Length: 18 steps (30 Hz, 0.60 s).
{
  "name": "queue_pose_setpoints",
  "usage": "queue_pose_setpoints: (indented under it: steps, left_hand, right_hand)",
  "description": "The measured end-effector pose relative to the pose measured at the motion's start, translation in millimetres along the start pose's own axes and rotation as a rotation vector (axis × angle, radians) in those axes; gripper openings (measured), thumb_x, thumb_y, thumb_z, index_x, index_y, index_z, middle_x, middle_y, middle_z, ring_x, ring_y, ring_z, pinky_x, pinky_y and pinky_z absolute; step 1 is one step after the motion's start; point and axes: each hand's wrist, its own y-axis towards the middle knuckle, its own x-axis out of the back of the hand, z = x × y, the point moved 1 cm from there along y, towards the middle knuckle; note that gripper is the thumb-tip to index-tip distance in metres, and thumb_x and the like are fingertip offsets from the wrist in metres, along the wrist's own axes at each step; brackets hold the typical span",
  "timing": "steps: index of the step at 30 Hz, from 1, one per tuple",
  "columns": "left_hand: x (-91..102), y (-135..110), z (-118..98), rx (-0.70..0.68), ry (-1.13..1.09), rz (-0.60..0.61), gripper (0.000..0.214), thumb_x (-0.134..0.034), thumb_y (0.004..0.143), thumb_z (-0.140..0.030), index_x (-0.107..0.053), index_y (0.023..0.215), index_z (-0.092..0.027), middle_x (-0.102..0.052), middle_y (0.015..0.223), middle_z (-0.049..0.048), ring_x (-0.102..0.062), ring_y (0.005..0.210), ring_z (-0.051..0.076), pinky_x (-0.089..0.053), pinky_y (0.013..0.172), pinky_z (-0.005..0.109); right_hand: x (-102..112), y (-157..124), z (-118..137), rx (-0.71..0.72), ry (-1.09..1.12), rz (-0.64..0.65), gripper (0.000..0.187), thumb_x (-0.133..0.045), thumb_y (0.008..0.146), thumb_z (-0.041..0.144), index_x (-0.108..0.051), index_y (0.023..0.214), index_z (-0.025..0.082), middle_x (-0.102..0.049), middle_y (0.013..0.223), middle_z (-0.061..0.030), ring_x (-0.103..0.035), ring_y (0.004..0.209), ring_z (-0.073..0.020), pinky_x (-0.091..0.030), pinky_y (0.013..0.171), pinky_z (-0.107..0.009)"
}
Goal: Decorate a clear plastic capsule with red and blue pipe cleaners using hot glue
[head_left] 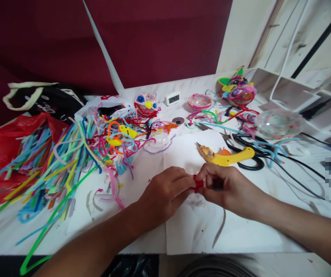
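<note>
My left hand (165,194) and my right hand (227,188) meet over a white sheet of paper (211,231) near the table's front edge. Both pinch a small red pipe-cleaner piece (198,184) between their fingertips. A yellow glue gun (226,156) lies just behind my right hand, with black scissors (248,154) beside it.
A big heap of coloured pipe cleaners (64,161) covers the left, partly on a red plastic bag (0,154). Decorated clear balls (146,104) (242,94), a clear dome (278,123), a small white clock (172,98) and black cables (301,165) lie at the back and right.
</note>
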Motion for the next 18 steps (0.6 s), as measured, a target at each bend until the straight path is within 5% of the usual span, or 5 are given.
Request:
queue_pose_setpoints:
  steps: [18]
  left_hand:
    - [-1.2, 3.3, 0.5, 0.028, -0.051, -0.017, 0.009, -0.055, 0.087, -0.017, -0.063, 0.090, -0.015, -0.064, 0.093, 0.0067, -0.058, 0.091, 0.017, -0.050, 0.083, 0.031]
  right_hand:
    - [0.2, -1.7, 1.3, -0.004, -0.014, -0.011, 0.009, -0.058, 0.077, 0.014, -0.055, 0.079, 0.022, -0.047, 0.059, 0.0074, -0.041, 0.052, -0.0078, -0.033, 0.047, -0.023]
